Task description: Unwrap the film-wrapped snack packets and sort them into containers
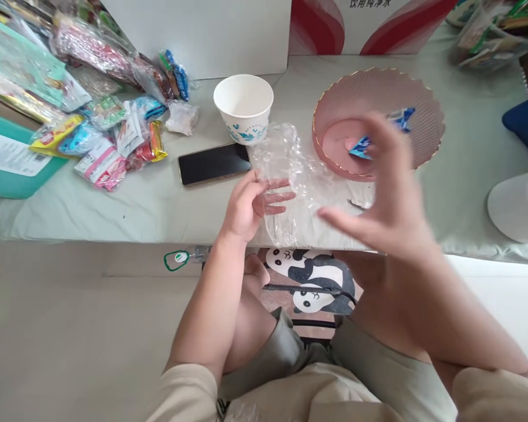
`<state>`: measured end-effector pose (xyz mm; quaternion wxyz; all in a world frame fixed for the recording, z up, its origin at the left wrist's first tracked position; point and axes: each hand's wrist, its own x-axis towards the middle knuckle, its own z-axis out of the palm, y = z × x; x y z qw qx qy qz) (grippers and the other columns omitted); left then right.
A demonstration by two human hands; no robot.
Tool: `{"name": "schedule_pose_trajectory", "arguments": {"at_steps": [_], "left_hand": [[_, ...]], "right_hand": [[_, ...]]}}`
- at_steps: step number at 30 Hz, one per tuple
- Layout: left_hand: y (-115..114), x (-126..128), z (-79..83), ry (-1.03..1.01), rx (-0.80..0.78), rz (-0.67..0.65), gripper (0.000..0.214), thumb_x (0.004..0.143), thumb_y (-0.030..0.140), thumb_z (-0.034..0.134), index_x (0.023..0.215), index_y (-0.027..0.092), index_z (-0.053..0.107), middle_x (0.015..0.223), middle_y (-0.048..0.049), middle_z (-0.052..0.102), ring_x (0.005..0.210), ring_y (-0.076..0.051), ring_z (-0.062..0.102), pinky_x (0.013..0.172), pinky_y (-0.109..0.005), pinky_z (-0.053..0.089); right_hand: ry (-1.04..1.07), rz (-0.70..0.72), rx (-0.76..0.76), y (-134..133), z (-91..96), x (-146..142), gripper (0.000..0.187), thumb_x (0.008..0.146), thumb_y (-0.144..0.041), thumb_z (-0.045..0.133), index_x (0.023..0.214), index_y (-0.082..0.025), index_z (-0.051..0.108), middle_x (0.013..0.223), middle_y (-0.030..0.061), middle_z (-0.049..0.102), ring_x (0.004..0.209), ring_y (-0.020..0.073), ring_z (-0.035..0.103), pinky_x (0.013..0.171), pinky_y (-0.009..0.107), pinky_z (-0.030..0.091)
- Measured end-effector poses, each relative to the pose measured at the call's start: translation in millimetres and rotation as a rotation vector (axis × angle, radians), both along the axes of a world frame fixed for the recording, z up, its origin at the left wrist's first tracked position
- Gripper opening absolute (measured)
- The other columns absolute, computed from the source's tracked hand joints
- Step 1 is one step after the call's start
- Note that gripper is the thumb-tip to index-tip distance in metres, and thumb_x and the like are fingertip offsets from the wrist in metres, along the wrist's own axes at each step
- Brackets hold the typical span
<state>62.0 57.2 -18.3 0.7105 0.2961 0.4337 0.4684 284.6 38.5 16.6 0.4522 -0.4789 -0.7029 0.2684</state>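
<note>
My left hand [245, 202] is at the table's front edge, holding a crumpled clear plastic bag [286, 152]. Its fingers stretch out to the right and show through the film; the thumb lies near the bag's edge. To the right, my right hand [378, 199] is raised and blurred by motion, thumb and fingers wide apart, nothing between them. Behind it stands a pink fluted bowl [334, 111] with a gold rim, partly hidden by the hand. Blue snack wrappers [402, 119] lie inside the bowl.
A white paper cup [246, 120] stands behind a black phone [215, 164]. Packaged snacks [110, 138] pile up at the left beside a teal box [13, 158]. A white bin [514, 202] and a dark blue item [525, 123] are at the right. White boxes [202, 35] line the back.
</note>
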Motion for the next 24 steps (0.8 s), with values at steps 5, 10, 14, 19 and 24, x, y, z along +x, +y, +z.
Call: {"name": "schedule_pose_trajectory", "arguments": {"at_steps": [5,10,14,19,24], "left_hand": [[0,-1,0.3,0.026,0.037,0.005,0.032,0.070,0.040,0.074,0.079,0.022,0.049,0.098,-0.0051,0.082,0.081,-0.024,0.082,0.057,-0.027,0.058],[10,-16,-1.3,0.110,0.054,0.242,0.026,0.068,0.033,0.072,0.074,0.023,0.049,0.071,0.0020,0.074,0.053,-0.013,0.069,0.045,-0.020,0.044],[10,-24,-0.2,0.155,0.006,0.219,0.026,0.074,0.046,0.074,0.079,0.024,0.060,0.071,0.0001,0.074,0.056,-0.014,0.069,0.046,-0.020,0.046],[6,-31,-0.4,0.341,-0.001,-0.145,0.021,0.066,0.031,0.083,0.080,0.019,0.073,0.073,-0.0042,0.076,0.058,-0.015,0.069,0.048,-0.021,0.048],[15,-36,-3.3,0.385,0.034,0.276,0.007,0.067,0.015,0.065,0.062,0.019,0.067,0.056,0.0000,0.062,0.042,-0.006,0.049,0.039,-0.018,0.030]], "right_hand": [[0.008,-0.198,-0.009,-4,-16.2,-26,0.026,0.098,-0.043,0.065,0.117,-0.025,0.071,0.089,0.0051,0.075,0.085,0.0222,0.074,0.084,0.042,0.061],[0.268,-0.310,-0.186,-9,-17.1,-11,0.039,0.101,-0.054,0.059,0.087,-0.020,0.074,0.046,-0.0050,0.052,0.034,0.0093,0.038,0.040,0.026,0.033],[0.434,-0.306,-0.285,-15,-28.8,-11,0.038,0.097,-0.058,0.063,0.090,-0.022,0.073,0.048,-0.0041,0.053,0.034,0.0116,0.042,0.037,0.027,0.027],[0.498,-0.365,-0.253,-13,-32.2,-7,0.027,0.097,-0.052,0.061,0.093,-0.028,0.071,0.052,-0.0019,0.056,0.040,0.0175,0.052,0.042,0.032,0.038],[0.614,-0.379,-0.183,-7,-39.8,17,0.014,0.093,-0.038,0.064,0.092,-0.026,0.072,0.053,-0.0018,0.054,0.039,0.0149,0.049,0.040,0.031,0.036]]}}
